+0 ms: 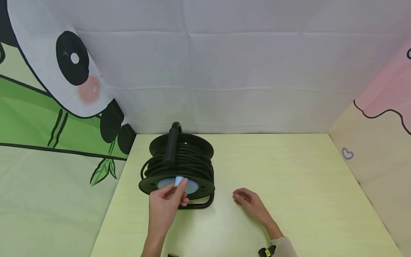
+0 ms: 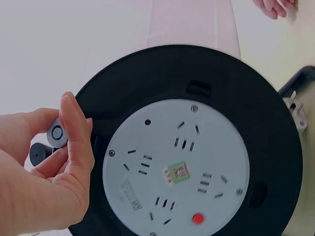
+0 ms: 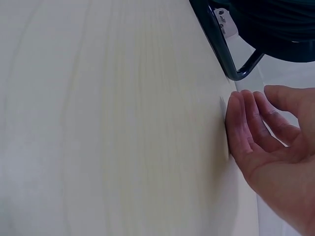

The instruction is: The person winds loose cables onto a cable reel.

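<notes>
A black cable reel (image 1: 184, 162) wound with black cable stands at the left of the table, its round face toward me. My left hand (image 1: 163, 208) is at that face and pinches a small pale knob (image 2: 57, 133) between thumb and fingers. In the left wrist view the reel's pale blue socket panel (image 2: 147, 182), with its slots and red button, lies beside the hand. My right hand (image 1: 253, 207) rests low over the table to the right of the reel, fingers loosely bent and holding nothing. The reel's tubular stand (image 3: 216, 44) is near its fingertips in the right wrist view.
The pale wooden table (image 1: 289, 171) ends at a white backdrop (image 1: 240, 71). Printed cloth panels rise on both sides. The reel's black carry handle (image 1: 172, 146) sticks up. A small dark object (image 1: 172, 255) shows at the bottom edge of the head view.
</notes>
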